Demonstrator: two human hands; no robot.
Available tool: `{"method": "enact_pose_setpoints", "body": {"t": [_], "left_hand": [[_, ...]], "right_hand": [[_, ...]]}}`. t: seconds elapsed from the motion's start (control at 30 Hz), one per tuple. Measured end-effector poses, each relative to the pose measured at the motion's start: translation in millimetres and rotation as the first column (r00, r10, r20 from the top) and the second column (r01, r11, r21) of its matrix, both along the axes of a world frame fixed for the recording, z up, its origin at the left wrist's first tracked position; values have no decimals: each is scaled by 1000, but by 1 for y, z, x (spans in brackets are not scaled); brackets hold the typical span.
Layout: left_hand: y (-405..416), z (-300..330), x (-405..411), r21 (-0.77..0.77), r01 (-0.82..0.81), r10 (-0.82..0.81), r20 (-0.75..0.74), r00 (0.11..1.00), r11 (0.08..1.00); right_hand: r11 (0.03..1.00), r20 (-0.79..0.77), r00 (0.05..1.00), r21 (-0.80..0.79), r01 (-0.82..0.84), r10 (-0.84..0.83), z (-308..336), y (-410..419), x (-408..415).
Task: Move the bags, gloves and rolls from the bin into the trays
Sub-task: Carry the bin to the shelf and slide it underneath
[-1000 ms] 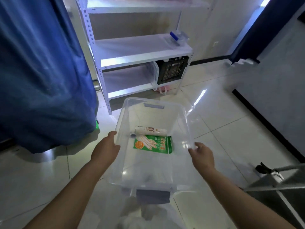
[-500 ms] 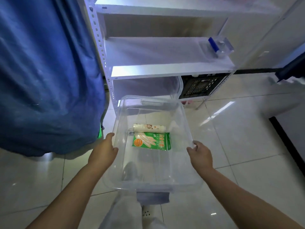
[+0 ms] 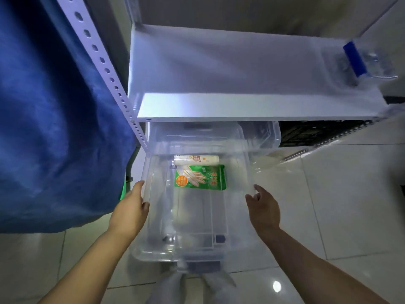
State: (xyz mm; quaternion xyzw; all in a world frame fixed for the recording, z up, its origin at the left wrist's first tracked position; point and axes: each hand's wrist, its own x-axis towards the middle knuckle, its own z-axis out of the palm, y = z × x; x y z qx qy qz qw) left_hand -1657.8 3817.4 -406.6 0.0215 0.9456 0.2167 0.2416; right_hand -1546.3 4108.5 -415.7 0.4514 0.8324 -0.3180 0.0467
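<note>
One clear bin [image 3: 197, 252] holds one roll [image 3: 196, 159] and one green pack of gloves [image 3: 200, 177]; two hands.

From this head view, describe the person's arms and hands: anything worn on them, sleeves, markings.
Both forearms are bare: no sleeve shows up to the picture's lower edge. The left hand and right hand wear no gloves. No watch, ring, band or marking is visible on either wrist or hand.
</note>
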Motion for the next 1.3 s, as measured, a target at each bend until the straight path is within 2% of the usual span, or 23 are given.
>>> {"method": "enact_pose_setpoints", "body": {"t": [0.2,0.37,0.57,0.83,1.0,1.03,1.13,1.23,1.3], "left_hand": [[33,-64,-35,70,-186,192,-95,977,980],[53,-107,-55,128,-274,293,-169,941,953],[65,-129,-77,162,-295,326,-221,919,942],[71,-145,-67,197,-368,405,-202,891,909],[76,-154,-67,204,-412,452,-226,863,888],[77,-154,-67,199,-419,458,-225,860,886],[81,-152,-68,165,-422,451,-220,865,891],[85,-146,-68,135,-420,440,-204,874,897],[91,-140,-70,120,-413,429,-194,882,903]], "right_hand": [[998,-86,995,7,-55,56,-77,33,-58],[1000,-223,975,-23,-5,0,-120,48,-88],[999,-312,949,-7,-54,49,-142,67,-129],[996,-406,909,42,-79,90,-157,88,-189],[996,-369,927,-17,-87,74,-159,91,-204],[994,-367,924,11,-109,105,-157,91,-199],[966,-350,915,228,-122,198,-146,92,-172],[927,-453,871,374,-9,191,-128,108,-142],[901,-529,840,414,131,121,-114,124,-131]]}}
